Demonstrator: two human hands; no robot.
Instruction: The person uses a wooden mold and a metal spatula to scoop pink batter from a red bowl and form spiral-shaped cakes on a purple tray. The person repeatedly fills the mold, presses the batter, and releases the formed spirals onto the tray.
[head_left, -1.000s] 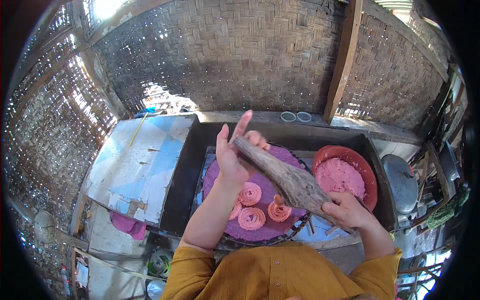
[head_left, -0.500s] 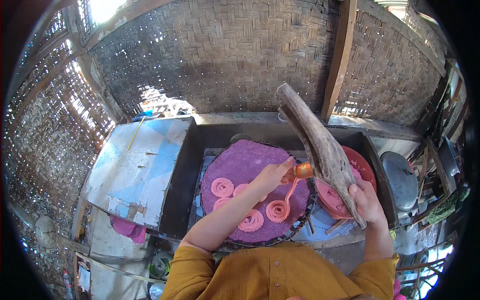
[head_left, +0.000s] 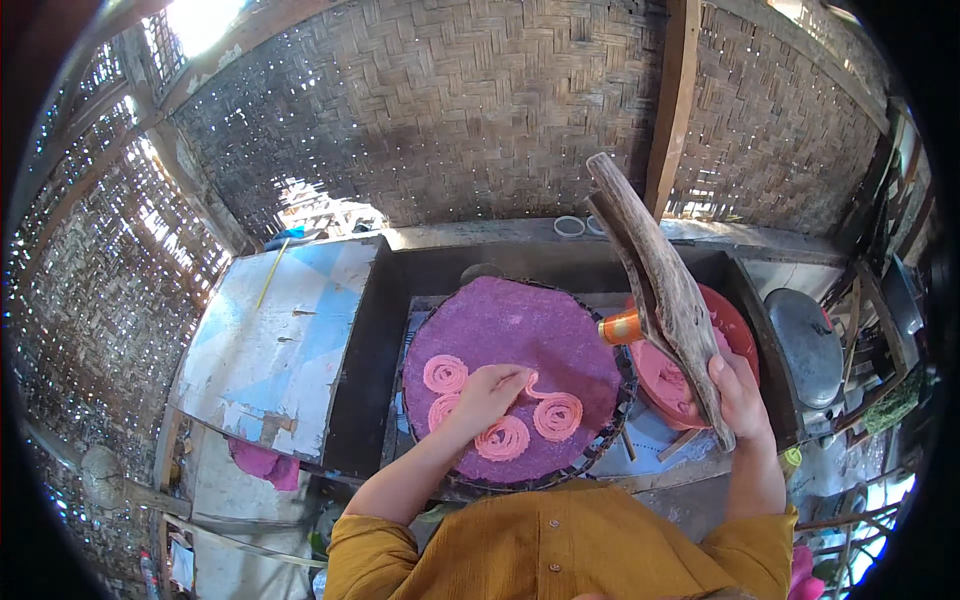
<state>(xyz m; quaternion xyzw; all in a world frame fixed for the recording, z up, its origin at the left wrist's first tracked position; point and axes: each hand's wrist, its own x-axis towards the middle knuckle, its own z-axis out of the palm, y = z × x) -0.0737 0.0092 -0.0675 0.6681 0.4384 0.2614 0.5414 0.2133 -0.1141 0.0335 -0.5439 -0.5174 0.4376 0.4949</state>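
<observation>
My right hand (head_left: 738, 395) is closed around the lower end of a weathered wooden press (head_left: 668, 285), held at a slant. An orange tin cylinder (head_left: 621, 327) juts from its left side, with no strand hanging from it. My left hand (head_left: 487, 398) is low over a round purple cloth-covered tray (head_left: 500, 320), fingers pinched on the tail of a pink dough strand (head_left: 533, 386). That tail runs to a coiled pink dough spiral (head_left: 557, 416). Other spirals lie to its left, among them one (head_left: 502, 438) beside my wrist and one (head_left: 445, 374) further left; my hand hides part of the group.
A red basin (head_left: 745, 330) of pink dough stands right of the tray, partly behind the press. A lidded metal pot (head_left: 802, 345) is farther right. At left is a worn blue-and-white board (head_left: 275, 340). A dark wooden trough wall (head_left: 480, 258) runs behind the tray.
My left hand has moved from the cylinder's mouth down and left to the tray, carrying the strand's end. The strand no longer hangs from the cylinder. The press has shifted slightly right.
</observation>
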